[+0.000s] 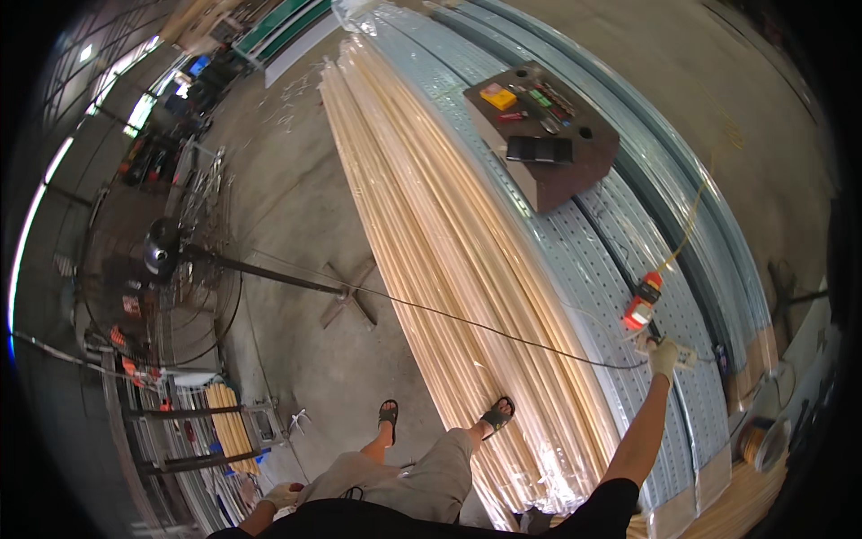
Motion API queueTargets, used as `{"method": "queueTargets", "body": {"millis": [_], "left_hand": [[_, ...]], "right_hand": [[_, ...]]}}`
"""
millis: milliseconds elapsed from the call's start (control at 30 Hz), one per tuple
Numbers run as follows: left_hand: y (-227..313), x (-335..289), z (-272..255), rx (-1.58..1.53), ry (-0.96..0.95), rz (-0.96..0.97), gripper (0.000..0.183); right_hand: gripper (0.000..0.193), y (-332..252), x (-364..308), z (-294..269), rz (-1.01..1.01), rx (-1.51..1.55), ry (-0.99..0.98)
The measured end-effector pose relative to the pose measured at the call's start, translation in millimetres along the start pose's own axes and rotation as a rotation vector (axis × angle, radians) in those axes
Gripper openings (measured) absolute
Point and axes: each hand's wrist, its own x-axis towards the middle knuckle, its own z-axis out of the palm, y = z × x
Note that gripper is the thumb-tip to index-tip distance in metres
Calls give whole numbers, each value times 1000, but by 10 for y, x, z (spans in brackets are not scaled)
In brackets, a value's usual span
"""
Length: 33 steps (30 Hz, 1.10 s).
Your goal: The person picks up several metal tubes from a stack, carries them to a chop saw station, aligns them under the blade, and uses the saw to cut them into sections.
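My right hand (665,356), in a pale glove, reaches out over perforated blue-grey metal sheets (628,251) and grips a small white plug (687,357). A thin black cable (467,321) runs from there leftward across the floor. Just beyond the hand lies a red and orange power tool (643,303) with a yellow cord (691,220) trailing away. My left hand (280,495), also gloved, hangs low by my thigh; I cannot see whether it holds anything. My right foot (496,416) stands on a stack of long cream-coloured profiles (440,234).
A brown box (575,175) carrying small tools and a black flat object rests on the sheets further away. A standing fan (166,251) with a cross-shaped base (350,298) is on the left. A rack of cream rods (229,429) stands at the lower left, a cable reel (763,442) at right.
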Motion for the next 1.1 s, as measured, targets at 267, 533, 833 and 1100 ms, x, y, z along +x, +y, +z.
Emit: {"method": "queueTargets", "body": {"millis": [267,533,833,1100], "left_hand": [[6,340,220,177,134,42,47],[-557,490,148,-156,168,102,46],[-389,834,333,35,57,240,47],[-834,1280,-759,-108,112,394,48]], "right_hand": [[37,249,-22,-130,232,530,-204],[46,-372,-2538,711,323,333,-33],[45,-3572,-4976,816,-154,444,-455],[27,-5360,-4645,391,-198,547,-723]]}}
